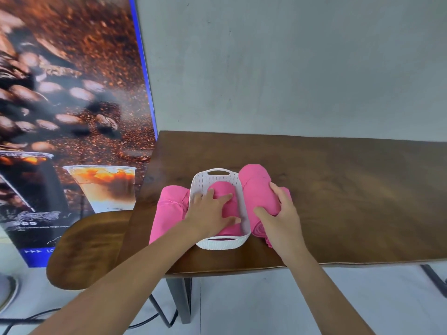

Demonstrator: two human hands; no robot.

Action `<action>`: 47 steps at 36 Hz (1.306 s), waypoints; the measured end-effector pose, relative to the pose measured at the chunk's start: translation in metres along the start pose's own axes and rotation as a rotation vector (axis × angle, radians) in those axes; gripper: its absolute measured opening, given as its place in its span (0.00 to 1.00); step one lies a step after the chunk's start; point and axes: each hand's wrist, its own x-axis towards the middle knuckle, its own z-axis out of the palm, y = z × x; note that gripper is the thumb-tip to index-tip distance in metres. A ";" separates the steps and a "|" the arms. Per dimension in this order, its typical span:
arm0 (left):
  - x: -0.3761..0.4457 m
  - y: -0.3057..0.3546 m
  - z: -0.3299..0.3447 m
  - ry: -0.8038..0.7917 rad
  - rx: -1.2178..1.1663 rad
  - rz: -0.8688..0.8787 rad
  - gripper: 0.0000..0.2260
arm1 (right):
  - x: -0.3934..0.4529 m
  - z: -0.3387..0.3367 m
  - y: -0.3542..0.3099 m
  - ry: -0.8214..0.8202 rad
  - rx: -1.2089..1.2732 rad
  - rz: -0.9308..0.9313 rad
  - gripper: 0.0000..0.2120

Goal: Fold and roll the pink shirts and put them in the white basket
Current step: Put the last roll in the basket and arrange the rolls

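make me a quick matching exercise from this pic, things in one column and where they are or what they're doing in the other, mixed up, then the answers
Things
1. left hand
2. right hand
3. white basket
4. folded pink shirt

Places or states
A. stands on the brown table, between pink shirts
B. grips the rolled shirt outside the basket
C. lies on the table to the left of the basket
D. rests with spread fingers on the rolled shirt in the basket

Pairs: 1-D, 2-B, 3-A, 4-C
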 end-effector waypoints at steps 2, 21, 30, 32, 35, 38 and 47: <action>0.003 0.004 -0.001 -0.077 -0.091 -0.024 0.38 | 0.000 0.001 0.001 0.009 -0.005 -0.004 0.30; 0.010 0.007 0.005 -0.019 -0.695 -0.144 0.29 | 0.001 0.000 0.005 -0.004 0.049 -0.024 0.36; -0.006 0.004 -0.013 0.238 -0.905 -0.071 0.28 | 0.003 -0.003 0.005 0.054 0.208 0.043 0.30; -0.011 0.001 -0.021 0.288 -0.930 -0.075 0.28 | 0.002 -0.005 0.000 0.070 0.241 0.038 0.29; -0.020 -0.005 -0.033 0.338 -1.012 -0.100 0.27 | 0.002 -0.006 -0.008 0.078 0.314 0.027 0.27; -0.024 -0.014 -0.039 0.380 -1.094 -0.104 0.28 | 0.000 -0.003 -0.017 0.050 0.426 0.070 0.25; -0.036 -0.019 -0.038 0.344 -1.241 -0.116 0.21 | -0.001 0.024 -0.029 -0.009 0.536 0.192 0.21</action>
